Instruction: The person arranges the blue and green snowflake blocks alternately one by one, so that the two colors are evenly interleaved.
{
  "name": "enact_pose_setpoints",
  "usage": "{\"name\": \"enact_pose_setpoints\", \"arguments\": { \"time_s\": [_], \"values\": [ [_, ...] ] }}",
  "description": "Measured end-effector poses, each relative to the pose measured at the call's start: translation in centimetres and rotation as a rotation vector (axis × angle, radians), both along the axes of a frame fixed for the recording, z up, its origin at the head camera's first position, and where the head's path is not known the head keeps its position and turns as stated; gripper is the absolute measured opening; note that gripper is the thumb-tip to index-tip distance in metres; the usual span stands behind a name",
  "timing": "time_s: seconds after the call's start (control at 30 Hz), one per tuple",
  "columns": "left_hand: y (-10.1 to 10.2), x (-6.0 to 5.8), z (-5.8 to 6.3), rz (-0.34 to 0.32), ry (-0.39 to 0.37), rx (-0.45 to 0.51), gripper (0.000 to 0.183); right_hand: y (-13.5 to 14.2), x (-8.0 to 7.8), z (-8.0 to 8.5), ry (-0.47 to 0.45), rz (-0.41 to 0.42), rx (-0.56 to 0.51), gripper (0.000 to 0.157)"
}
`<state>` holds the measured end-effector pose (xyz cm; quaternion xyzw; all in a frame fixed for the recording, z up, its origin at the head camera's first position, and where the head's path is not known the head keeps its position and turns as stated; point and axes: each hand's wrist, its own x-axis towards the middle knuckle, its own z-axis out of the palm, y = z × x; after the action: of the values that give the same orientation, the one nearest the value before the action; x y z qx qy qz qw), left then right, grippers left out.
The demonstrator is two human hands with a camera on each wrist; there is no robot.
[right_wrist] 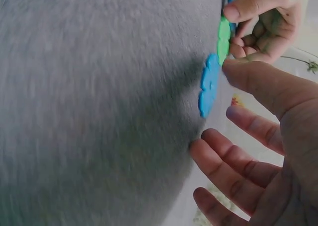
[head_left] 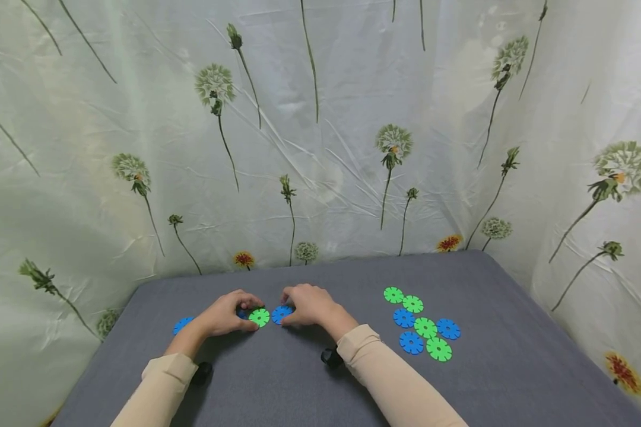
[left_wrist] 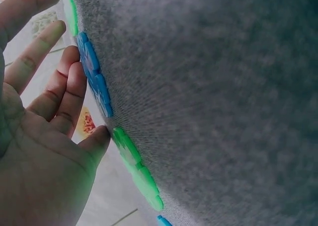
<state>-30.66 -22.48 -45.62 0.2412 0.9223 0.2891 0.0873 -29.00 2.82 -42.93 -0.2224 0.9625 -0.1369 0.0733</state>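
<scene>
Take the clock as lying on the table (head_left: 299, 385), twelve towards the curtain (head_left: 331, 148) with its dandelion print. From where I stand, both hands meet near the middle over a row of slotted discs.

The left hand (head_left: 221, 317) has its thumb on the near rim of a green disc (head_left: 256, 321) and a curled forefinger at the far rim, holding it between them; the other fingers are loosely bent. The disc sits at three o'clock from that hand. Behind it, at nine o'clock from the green disc and half hidden in the head view, lies a second blue disc (left_wrist: 94, 74); then comes a second green disc (left_wrist: 141, 171), and outermost an end blue disc (head_left: 181, 325), partly covered by the wrist.

The right hand (head_left: 315, 307) is looser: thumb and forefinger stand apart around a blue disc (head_left: 279, 315), the forefinger clear of its rim, the rest spread. Whether the thumb touches, I cannot tell. That disc lies at three o'clock from the green one, just beside it.

Well apart at three o'clock is a group (head_left: 422, 323) of four green and three blue discs. Around its middle green one, blue discs lie at three, seven and ten, green ones at five and eleven, with another green farther out at ten.

Pale sleeves (head_left: 406, 382) end above both wrists.
</scene>
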Motion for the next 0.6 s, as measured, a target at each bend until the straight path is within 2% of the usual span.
{"name": "enact_pose_setpoints", "arguments": {
  "time_s": [0.3, 0.6],
  "values": [
    [0.5, -0.2, 0.6, 0.005, 0.014, -0.011, 0.052, 4.3, -1.3, 0.9, -0.057, -0.030, -0.052, 0.038],
    [2.1, -0.4, 0.9, -0.018, 0.036, -0.049, 0.054, 10.7, -3.1, 1.8, -0.119, -0.145, -0.035, 0.038]
  ]
}}
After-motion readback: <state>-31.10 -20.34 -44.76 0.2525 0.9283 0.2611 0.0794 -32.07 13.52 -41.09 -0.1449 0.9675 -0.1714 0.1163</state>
